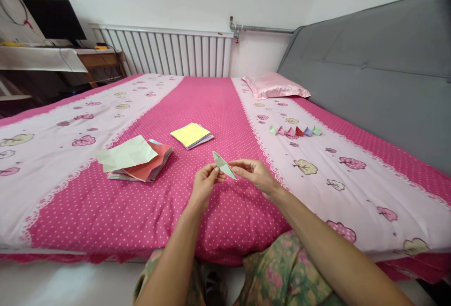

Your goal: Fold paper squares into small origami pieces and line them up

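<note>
Between my two hands, above the pink dotted bedspread, is a small folded piece of pale green paper (224,165), slim and pointed at both ends. My left hand (207,177) pinches its left side between thumb and fingers. On the other side, the fingers and thumb of my right hand (254,173) close on its edge. To the left lies a loose pile of paper sheets (150,163), a creased pale green one on top and a red one under it. A neater stack of square paper (192,135) with a yellow top sheet lies beyond my left hand.
Several small folded paper pieces (299,131) in green, pink, red and blue stand in a row at the right. A pink pillow (275,85) lies farther back by the grey headboard (373,66). A white radiator (169,52) and a desk with a monitor (54,19) are behind.
</note>
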Tool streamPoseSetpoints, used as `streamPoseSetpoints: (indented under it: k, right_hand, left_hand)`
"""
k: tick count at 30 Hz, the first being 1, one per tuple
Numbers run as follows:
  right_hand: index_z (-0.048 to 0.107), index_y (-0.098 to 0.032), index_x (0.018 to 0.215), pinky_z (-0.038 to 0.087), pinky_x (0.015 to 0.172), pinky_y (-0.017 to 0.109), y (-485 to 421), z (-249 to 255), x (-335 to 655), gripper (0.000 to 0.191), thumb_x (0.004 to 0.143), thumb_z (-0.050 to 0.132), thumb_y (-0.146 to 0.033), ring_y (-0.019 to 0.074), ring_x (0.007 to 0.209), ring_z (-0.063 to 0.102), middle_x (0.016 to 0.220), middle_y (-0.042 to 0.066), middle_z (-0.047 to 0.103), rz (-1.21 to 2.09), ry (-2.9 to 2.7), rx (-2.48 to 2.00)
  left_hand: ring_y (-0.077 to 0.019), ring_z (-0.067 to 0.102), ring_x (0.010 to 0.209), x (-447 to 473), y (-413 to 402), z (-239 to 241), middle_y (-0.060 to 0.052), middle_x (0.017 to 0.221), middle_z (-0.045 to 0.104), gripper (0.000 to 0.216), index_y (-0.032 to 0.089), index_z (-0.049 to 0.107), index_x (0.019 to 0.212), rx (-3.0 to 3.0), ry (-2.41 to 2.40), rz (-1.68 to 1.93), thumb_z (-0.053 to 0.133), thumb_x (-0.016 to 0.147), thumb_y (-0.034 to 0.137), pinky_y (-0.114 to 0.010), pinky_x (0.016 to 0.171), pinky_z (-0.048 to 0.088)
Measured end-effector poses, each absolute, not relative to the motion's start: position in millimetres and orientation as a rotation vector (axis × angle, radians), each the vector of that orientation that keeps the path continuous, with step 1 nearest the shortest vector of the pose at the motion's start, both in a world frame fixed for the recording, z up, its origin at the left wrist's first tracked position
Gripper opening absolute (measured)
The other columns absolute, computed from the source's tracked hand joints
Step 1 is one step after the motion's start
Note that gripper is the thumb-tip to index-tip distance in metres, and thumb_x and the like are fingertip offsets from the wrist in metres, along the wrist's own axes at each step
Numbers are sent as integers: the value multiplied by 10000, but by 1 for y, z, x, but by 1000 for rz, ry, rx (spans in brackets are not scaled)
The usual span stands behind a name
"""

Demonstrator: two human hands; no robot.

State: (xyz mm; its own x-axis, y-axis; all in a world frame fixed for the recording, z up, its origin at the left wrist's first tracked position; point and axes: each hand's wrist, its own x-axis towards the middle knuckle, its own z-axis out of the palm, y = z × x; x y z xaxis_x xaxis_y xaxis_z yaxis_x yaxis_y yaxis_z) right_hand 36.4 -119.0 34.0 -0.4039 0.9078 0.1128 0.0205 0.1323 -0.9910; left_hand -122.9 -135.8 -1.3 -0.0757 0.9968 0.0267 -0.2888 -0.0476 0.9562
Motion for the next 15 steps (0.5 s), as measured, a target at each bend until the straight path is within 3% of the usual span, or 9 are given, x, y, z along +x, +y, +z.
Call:
streamPoseSetpoints:
  k: [15]
  right_hand:
    - [684, -183, 861, 435, 641, 249, -118, 34, 37, 240, 695, 629, -347, 140, 731, 591, 808, 37, 679, 1339, -1537, -886]
  left_hand:
    - [-103, 533, 544, -116, -138, -4, -8, 592, 588, 204, 130, 620, 712, 1211, 1018, 1211, 609, 688, 332, -232, 569, 441]
